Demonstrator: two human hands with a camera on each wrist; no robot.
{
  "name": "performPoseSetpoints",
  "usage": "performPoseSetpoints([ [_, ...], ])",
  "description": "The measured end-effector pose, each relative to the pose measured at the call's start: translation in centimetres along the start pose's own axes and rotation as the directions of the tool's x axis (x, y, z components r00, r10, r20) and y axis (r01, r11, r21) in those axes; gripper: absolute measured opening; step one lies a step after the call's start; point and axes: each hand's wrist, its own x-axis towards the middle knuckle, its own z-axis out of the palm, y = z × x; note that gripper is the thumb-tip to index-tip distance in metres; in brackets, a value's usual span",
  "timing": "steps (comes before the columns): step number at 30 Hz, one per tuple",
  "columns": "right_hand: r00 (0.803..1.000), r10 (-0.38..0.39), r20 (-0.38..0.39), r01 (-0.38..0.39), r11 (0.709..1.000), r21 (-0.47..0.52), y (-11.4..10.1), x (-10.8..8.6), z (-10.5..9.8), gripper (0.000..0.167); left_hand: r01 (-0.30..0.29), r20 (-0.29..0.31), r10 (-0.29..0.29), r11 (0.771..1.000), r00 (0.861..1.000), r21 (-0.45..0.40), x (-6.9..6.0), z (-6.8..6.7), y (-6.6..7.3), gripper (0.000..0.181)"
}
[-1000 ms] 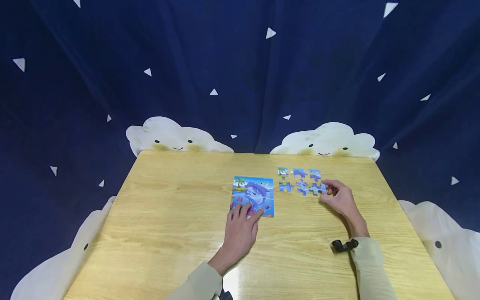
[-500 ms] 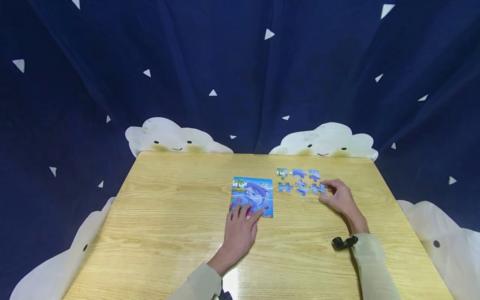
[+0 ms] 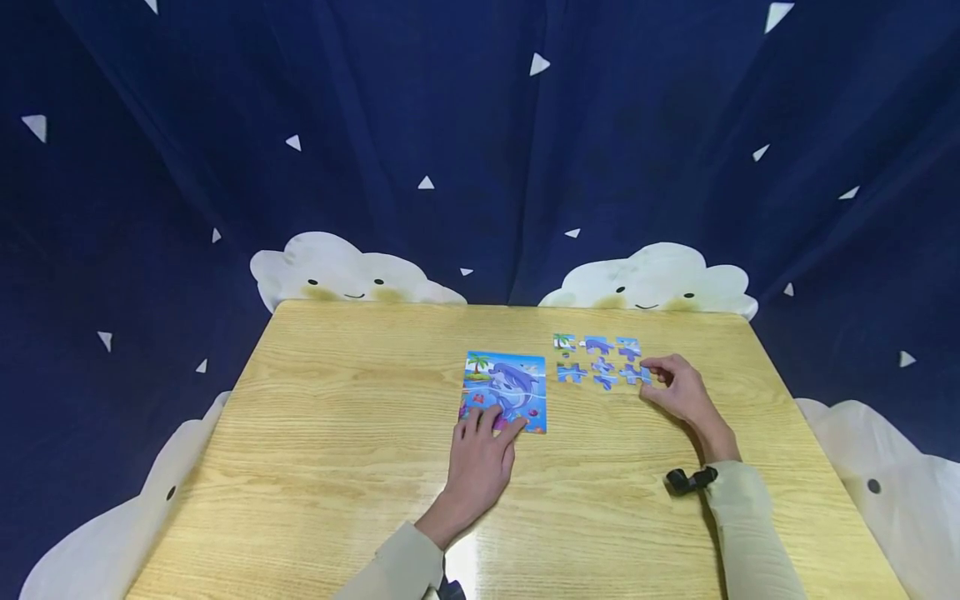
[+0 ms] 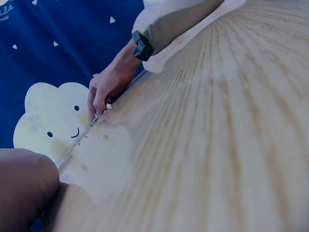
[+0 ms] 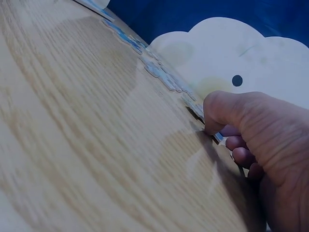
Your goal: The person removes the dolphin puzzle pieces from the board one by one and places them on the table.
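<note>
A square dolphin picture card [image 3: 510, 387] lies on the table, and my left hand [image 3: 480, 467] rests its spread fingers on the card's lower edge. To its right, several jigsaw pieces lie in two rows, among them a palm-tree piece [image 3: 564, 342] and a dolphin piece [image 3: 597, 345]. My right hand [image 3: 681, 396] pinches the rightmost lower-row piece [image 3: 634, 374] by its right edge, between thumb and fingers. In the right wrist view that piece [image 5: 194, 107] sits low at the table surface, partly hidden by my right hand [image 5: 260, 140].
The wooden table [image 3: 337, 400] ends at its far edge against a dark blue curtain [image 3: 480, 150] with white triangles and cloud faces. A black wrist strap [image 3: 690, 481] circles my right wrist.
The pinched piece has shifted slightly right, away from the middle lower-row piece it touched or overlapped a second ago. My left hand has stayed in place.
</note>
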Motion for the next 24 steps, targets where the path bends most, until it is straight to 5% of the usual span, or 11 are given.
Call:
performPoseSetpoints([
  [12, 1.000, 0.023, 0.019, -0.024, 1.000, 0.018, -0.3, 0.1, -0.2, 0.045, 0.002, 0.012, -0.002, 1.000, 1.000, -0.004, 0.1, -0.1, -0.1, 0.040],
  [19, 0.990, 0.023, -0.142, -0.006, 0.992, 0.123, -0.8, -0.7, 0.3, 0.037, 0.009, 0.007, -0.009, 1.000, 1.000, -0.017, 0.1, -0.2, 0.0, 0.039],
  [24, 0.973, -0.041, -0.227, 0.081, 0.981, 0.174, -2.7, -1.5, 0.8, 0.023, 0.007, -0.016, -0.007, 1.000, 1.000, -0.022, 0.0, 0.0, -0.1, 0.039],
])
